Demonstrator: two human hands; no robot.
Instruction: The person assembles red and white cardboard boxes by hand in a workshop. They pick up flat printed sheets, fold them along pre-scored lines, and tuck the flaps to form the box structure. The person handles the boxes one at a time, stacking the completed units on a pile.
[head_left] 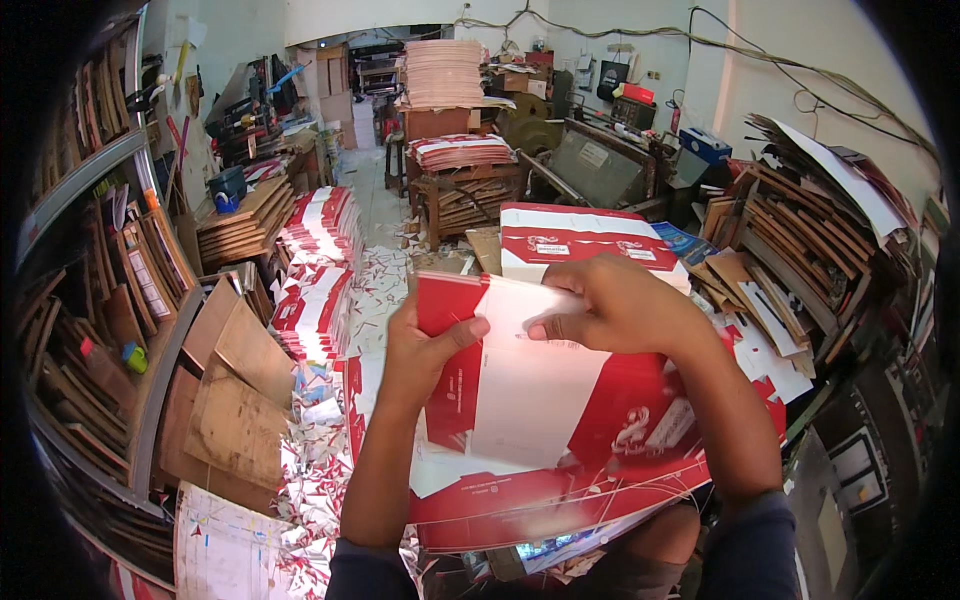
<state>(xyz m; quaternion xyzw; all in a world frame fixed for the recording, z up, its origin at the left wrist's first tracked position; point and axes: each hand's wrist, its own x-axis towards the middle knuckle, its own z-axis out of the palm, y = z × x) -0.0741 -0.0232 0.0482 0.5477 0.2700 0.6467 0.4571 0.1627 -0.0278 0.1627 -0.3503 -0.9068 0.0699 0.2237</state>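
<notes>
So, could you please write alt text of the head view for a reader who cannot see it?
A person's left hand and right hand hold red and white printed sheets near the top in a cluttered workshop. Stacks of similar sheets stand ahead on the left, paper scraps litter the floor, and boards fill shelves at the far left.

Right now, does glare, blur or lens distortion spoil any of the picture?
Head view, rim: the fisheye bows the left shelf and leaves black corners; head view, low centre: pale haze softens the sheets, glare or smear, I can't tell; head view, centre: left hand and right hand look fairly sharp.
</notes>
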